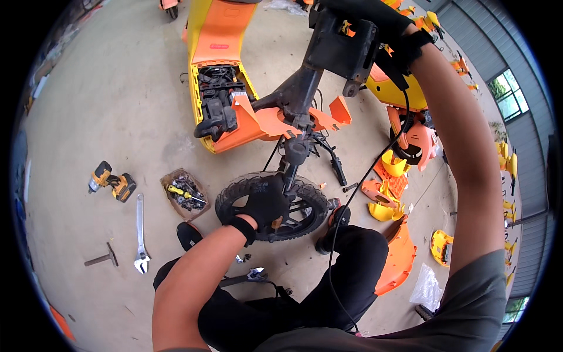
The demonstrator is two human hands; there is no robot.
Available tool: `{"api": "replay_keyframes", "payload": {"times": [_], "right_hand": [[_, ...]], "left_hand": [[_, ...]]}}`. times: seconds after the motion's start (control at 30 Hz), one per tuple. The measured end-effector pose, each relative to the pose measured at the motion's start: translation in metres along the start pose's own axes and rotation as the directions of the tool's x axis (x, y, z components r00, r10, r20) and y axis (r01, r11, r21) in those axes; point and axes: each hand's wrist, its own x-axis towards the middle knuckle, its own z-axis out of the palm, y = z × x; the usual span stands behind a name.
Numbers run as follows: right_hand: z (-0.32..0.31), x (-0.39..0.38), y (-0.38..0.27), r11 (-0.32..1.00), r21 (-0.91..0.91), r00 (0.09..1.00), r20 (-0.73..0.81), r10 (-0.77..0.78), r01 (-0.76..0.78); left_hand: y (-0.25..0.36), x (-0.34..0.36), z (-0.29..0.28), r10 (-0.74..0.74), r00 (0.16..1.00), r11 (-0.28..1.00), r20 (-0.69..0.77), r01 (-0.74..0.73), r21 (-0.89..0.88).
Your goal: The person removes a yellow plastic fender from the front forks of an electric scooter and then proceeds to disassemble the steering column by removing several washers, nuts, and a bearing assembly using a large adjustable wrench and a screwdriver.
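Note:
My left hand, in a black glove, is closed around the lower front fork of a partly dismantled scooter, just over its front wheel. My right hand, also gloved, reaches up to the black handlebar at the top of the steering column and grips it, its fingertips partly hidden. A black bracket hangs below that bar. Orange body panels surround the column, and a long black cable runs down past my right leg.
On the concrete floor at left lie a drill, an adjustable wrench, a hammer and a box of small parts. Yellow and orange panels lie to my right. A scooter body stands ahead; several more scooters line the right wall.

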Motion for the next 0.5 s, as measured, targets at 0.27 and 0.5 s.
{"api": "replay_keyframes", "payload": {"times": [0.27, 0.5], "right_hand": [[0.007, 0.010, 0.008, 1.000, -0.007, 0.995, -0.101, -0.001, 0.000], [-0.018, 0.020, 0.046, 0.977, -0.144, 0.981, -0.089, -0.170, 0.156]], "left_hand": [[-0.016, 0.002, -0.004, 0.063, 0.998, 0.997, -0.032, -0.061, 0.055], [-0.011, 0.006, 0.011, 0.066, 0.996, 0.998, -0.055, -0.065, 0.023]]}}
